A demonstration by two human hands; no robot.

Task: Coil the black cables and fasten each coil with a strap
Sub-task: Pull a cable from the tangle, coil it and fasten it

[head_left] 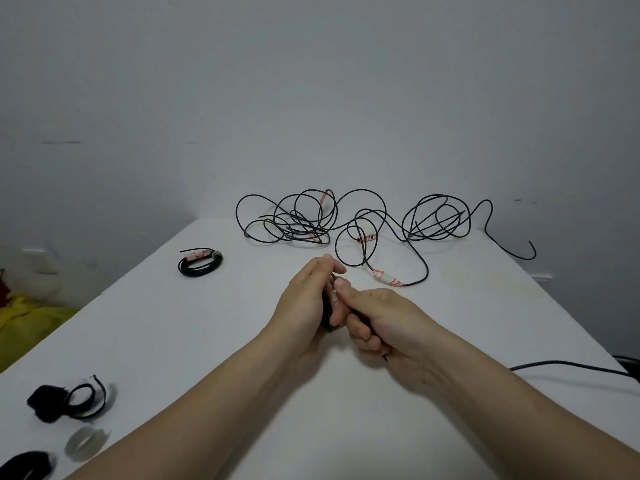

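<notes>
The job now, I think, is to start rolling up one black cable. The good way is to hold its end tight in one hand and lay each new loop the same size on the last one, so it does not twist or spring out. Both hands meet in front of the big tangle of loose cables, on the side nearer the person. The left hand has its fingers curled around a small dark piece with a shiny bit, maybe the plug at the cable's end. The right hand is curled too, and its thumb presses on the same piece. Its other fingers are folded under, so I cannot tell how much they hold. The cable seems to run out from under the right hand, off to the right of the tangle. One neat coil sits to the left of the tangle; I cannot tell if it has a strap. The straps lie far left of the tangle, close to the person, on the white table.
</notes>
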